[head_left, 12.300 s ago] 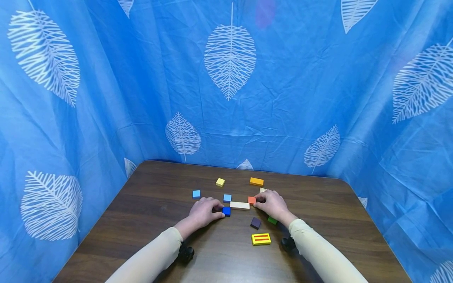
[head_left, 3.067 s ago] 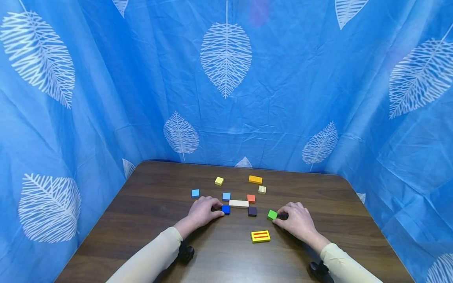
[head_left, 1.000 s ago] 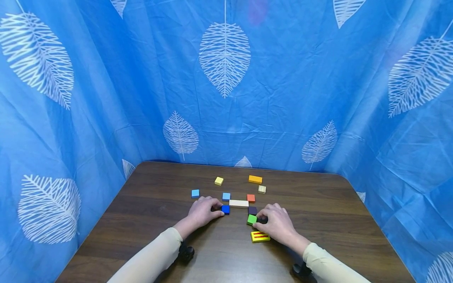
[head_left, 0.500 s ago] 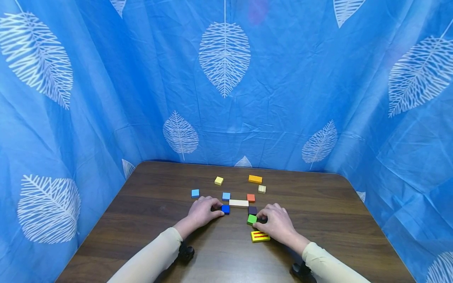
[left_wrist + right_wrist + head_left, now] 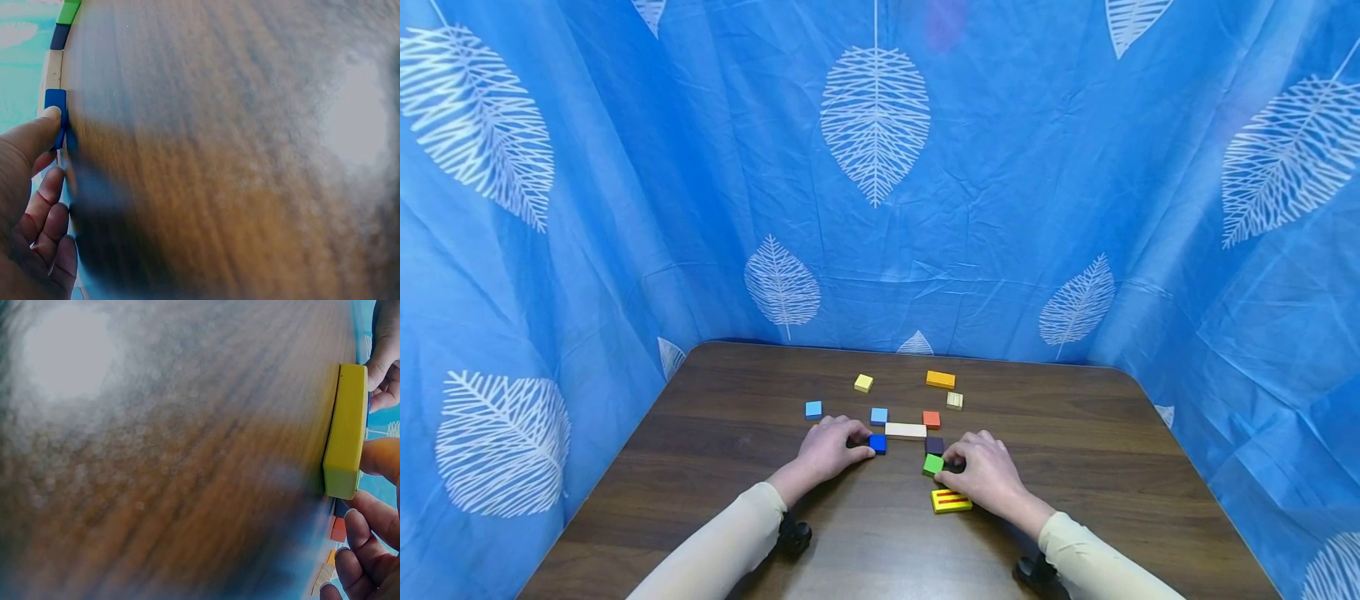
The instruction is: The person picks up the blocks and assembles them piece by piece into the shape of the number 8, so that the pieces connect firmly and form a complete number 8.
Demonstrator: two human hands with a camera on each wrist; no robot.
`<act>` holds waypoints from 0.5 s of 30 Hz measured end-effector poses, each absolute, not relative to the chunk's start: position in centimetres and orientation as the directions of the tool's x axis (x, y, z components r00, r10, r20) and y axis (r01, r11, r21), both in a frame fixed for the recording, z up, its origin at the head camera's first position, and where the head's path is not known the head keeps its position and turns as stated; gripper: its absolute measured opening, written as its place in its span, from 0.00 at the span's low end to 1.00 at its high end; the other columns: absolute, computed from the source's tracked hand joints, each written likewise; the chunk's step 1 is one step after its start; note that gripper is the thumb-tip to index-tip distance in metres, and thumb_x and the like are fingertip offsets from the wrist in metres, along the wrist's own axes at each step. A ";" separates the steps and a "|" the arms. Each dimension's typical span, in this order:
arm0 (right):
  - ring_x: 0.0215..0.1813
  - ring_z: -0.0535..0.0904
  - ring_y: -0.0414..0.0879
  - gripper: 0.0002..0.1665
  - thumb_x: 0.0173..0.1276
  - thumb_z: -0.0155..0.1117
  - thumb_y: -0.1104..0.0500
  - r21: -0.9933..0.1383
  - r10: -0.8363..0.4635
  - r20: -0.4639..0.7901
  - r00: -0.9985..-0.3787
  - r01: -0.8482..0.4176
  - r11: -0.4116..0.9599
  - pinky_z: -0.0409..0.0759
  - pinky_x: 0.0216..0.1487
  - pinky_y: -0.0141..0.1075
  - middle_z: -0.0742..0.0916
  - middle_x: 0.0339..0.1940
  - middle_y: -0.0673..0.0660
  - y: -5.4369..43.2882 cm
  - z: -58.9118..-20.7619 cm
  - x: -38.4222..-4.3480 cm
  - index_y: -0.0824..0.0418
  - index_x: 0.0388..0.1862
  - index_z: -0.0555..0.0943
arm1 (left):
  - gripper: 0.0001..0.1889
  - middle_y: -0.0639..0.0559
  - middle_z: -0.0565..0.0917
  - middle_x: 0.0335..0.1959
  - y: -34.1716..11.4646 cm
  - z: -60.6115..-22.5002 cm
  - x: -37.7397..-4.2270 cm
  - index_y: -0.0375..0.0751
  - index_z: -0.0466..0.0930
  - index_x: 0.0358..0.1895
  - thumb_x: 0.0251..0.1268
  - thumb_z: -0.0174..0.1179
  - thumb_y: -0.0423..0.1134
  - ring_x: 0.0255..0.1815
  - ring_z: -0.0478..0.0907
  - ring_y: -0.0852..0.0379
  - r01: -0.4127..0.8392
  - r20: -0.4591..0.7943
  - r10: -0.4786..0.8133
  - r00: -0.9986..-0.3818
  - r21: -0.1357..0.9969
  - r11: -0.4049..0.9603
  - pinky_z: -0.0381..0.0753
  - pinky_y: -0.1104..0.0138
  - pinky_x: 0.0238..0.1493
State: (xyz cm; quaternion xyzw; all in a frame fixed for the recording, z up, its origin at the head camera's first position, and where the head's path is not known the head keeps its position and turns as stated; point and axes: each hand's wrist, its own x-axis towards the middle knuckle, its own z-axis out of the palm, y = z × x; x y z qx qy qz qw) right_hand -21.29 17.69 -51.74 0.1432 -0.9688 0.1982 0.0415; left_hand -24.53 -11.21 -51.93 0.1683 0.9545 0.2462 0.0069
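Note:
My left hand (image 5: 829, 450) pinches a dark blue block (image 5: 877, 444) between thumb and finger at the near left end of a long cream block (image 5: 906, 431). Its thumb lies on that block in the left wrist view. With thumb and forefinger my right hand (image 5: 987, 469) pinches a bright green block (image 5: 933, 465), just nearer than a dark purple block (image 5: 934, 446). A light blue block (image 5: 879, 416) and a red-orange block (image 5: 931, 419) sit at the cream block's far corners. In the right wrist view a yellow block (image 5: 347, 431) mostly hides the green one.
The red-striped yellow block (image 5: 950, 502) lies below my right fingers. Another light blue block (image 5: 813, 410) lies left. Farther back are a pale yellow block (image 5: 863, 383), an orange block (image 5: 940, 379) and a striped wooden block (image 5: 954, 401). A blue leaf-patterned curtain (image 5: 985, 208) surrounds the brown table (image 5: 737, 375).
Earlier my right hand was at the red-orange block. The purple block has since moved up to the cream one, and the green block left beside it. During the last second both hands stay still.

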 end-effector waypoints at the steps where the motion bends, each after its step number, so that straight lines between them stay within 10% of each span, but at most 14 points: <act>1: 0.39 0.69 0.42 0.16 0.53 0.82 0.42 -0.370 -0.263 0.139 -0.955 -0.296 0.881 0.68 0.43 0.42 0.78 0.29 0.40 17.7 -51.7 -21.3 0.49 0.33 0.88 | 0.16 0.58 0.84 0.41 -11.2 -51.9 -24.5 0.50 0.88 0.49 0.64 0.71 0.54 0.45 0.74 0.54 0.317 0.070 0.324 -0.944 0.473 0.822 0.74 0.55 0.50; 15: 0.38 0.69 0.41 0.16 0.53 0.82 0.42 -0.346 -0.273 0.148 -0.951 -0.308 0.886 0.67 0.42 0.42 0.77 0.28 0.39 17.6 -51.8 -21.4 0.48 0.32 0.88 | 0.16 0.58 0.83 0.40 -11.1 -52.0 -24.4 0.50 0.88 0.49 0.65 0.71 0.53 0.44 0.73 0.54 0.307 0.065 0.315 -0.947 0.479 0.822 0.73 0.56 0.49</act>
